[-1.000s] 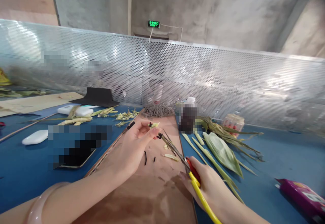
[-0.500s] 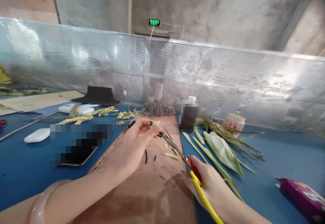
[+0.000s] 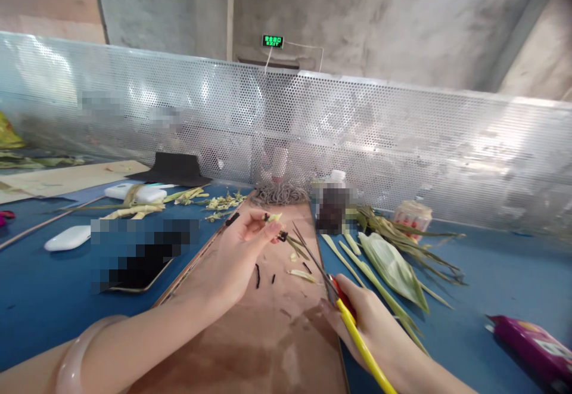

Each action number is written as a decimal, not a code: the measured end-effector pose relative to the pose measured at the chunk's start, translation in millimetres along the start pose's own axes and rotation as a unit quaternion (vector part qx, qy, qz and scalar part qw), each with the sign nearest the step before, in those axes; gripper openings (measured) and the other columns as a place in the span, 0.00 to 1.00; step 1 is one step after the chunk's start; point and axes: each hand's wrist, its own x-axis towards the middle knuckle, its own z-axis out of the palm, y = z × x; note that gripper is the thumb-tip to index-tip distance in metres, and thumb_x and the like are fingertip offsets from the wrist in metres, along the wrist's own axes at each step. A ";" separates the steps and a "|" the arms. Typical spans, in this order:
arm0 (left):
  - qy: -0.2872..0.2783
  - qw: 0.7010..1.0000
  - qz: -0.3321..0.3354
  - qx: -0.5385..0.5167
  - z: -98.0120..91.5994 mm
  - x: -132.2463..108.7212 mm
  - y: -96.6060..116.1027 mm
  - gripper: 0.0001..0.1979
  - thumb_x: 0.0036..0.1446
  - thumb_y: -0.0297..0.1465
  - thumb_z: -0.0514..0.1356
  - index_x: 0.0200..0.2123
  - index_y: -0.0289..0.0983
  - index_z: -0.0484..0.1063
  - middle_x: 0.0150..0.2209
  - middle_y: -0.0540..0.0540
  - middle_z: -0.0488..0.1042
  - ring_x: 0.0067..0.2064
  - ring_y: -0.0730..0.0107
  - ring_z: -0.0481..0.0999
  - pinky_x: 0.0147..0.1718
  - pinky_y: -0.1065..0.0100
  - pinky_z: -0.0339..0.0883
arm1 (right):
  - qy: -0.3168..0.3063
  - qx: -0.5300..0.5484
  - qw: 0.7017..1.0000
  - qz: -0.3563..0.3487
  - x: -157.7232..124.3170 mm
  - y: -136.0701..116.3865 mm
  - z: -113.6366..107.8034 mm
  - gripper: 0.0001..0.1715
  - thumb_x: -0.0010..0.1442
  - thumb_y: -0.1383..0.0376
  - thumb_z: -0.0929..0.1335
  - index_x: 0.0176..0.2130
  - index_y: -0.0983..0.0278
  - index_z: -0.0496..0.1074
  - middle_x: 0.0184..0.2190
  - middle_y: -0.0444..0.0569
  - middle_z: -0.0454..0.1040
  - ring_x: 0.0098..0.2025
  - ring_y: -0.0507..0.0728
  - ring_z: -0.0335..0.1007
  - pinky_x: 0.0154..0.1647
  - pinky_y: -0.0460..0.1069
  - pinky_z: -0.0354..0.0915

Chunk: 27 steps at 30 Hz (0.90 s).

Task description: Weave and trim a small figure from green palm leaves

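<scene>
Left hand (image 3: 236, 257) pinching pale-green leaf scrap (image 3: 272, 217), yellow scissors (image 3: 353, 328) beside

On the brown board (image 3: 268, 352), the left hand (image 3: 236, 257) pinching a leaf piece (image 3: 271, 217) and the right hand (image 3: 370, 328) with the scissors (image 3: 322, 269) take the middle; the near end is bare. Left, a phone (image 3: 138, 269) and a white case (image 3: 67, 238) lie on the blue worktop (image 3: 44, 310). Right, long green leaves (image 3: 393, 269) block the way, and a purple packet (image 3: 527, 340) lies further. The perforated metal screen (image 3: 402, 143) closes the far side.
</scene>
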 end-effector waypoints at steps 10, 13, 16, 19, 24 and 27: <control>-0.006 1.000 -0.007 0.001 -0.1 0.0 -0.8 0.11 0.45 0.36 0.65 0.31 0.37 0.70 0.30 0.47 0.72 0.35 0.67 0.70 0.39 0.63 0.62 | -0.007 0.002 1.000 -0.002 0.2 0.2 -0.8 0.12 0.57 0.57 0.61 0.28 0.61 0.57 0.21 0.41 0.62 0.22 0.50 0.51 0.23 0.45 0.48; -0.014 1.000 -0.007 0.002 0.4 -0.3 -1.8 0.11 0.44 0.36 0.65 0.31 0.38 0.71 0.29 0.47 0.71 0.35 0.67 0.70 0.39 0.63 0.62 | -0.009 0.000 1.000 -0.005 0.3 -0.5 -0.5 0.12 0.57 0.57 0.61 0.28 0.61 0.58 0.20 0.42 0.62 0.22 0.50 0.50 0.22 0.45 0.48; -0.021 1.000 -0.013 0.012 0.7 -0.9 -2.8 0.10 0.44 0.35 0.65 0.30 0.38 0.71 0.28 0.47 0.71 0.35 0.67 0.70 0.38 0.63 0.63 | -0.001 -0.002 1.000 -0.013 0.4 -1.7 -1.1 0.12 0.57 0.57 0.61 0.27 0.61 0.58 0.20 0.42 0.62 0.21 0.50 0.51 0.22 0.45 0.48; -0.026 0.999 -0.017 0.026 -0.1 -1.6 -4.2 0.08 0.45 0.35 0.64 0.29 0.39 0.71 0.28 0.47 0.71 0.34 0.67 0.69 0.38 0.64 0.63 | 0.001 -0.005 1.000 -0.013 0.3 -3.0 -2.0 0.12 0.57 0.57 0.62 0.27 0.61 0.57 0.20 0.41 0.62 0.21 0.50 0.50 0.21 0.45 0.47; -0.059 0.998 -0.008 0.032 -2.9 -2.2 -8.8 0.07 0.49 0.34 0.63 0.30 0.38 0.70 0.30 0.48 0.70 0.34 0.70 0.69 0.38 0.65 0.62 | 0.007 -0.012 1.000 -0.009 -0.8 -2.3 -0.7 0.13 0.56 0.57 0.62 0.26 0.60 0.55 0.19 0.40 0.61 0.20 0.50 0.48 0.20 0.45 0.46; -0.077 0.997 -0.011 0.020 -3.6 -2.5 -11.3 0.06 0.49 0.33 0.63 0.30 0.38 0.69 0.30 0.49 0.70 0.34 0.71 0.69 0.38 0.66 0.62 | 0.007 -0.012 1.000 -0.007 -1.0 -0.4 0.8 0.13 0.57 0.57 0.62 0.26 0.60 0.55 0.19 0.40 0.60 0.21 0.50 0.48 0.21 0.45 0.46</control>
